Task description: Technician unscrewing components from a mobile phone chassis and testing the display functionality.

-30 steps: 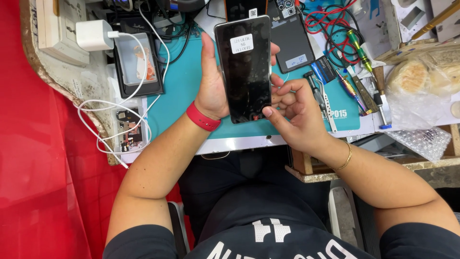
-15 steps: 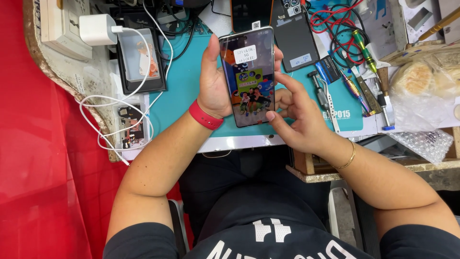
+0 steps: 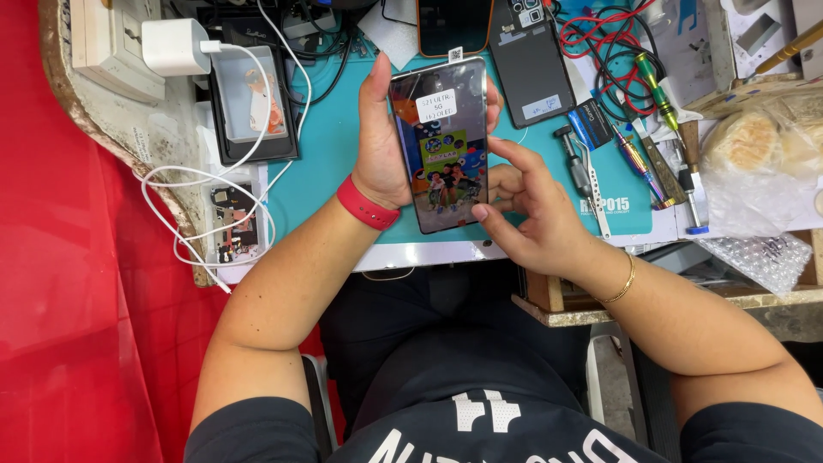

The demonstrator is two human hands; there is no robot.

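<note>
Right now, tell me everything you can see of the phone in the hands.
The phone is a slim dark slab with a glossy glass front, lit, showing a colourful picture. A small white sticker sits near its top. It is held upright above the teal mat; the left hand grips its left edge, the right hand touches its lower right edge.

— How are the arms set?

— Both forearms rise from the lower corners and converge over the near edge of the bench; the elbows are bent and spread wide.

— And the left hand?

— Raised, palm turned toward the right, thumb pointing up and away. Its fingers curl round from behind, closed in a grip. A red band sits on that wrist.

— The right hand?

— Lower and nearer the body, just past the bench's near edge. Its thumb stretches left, its forefinger arches up and left, the other fingers are loosely bent. A thin gold bangle circles the wrist.
</note>
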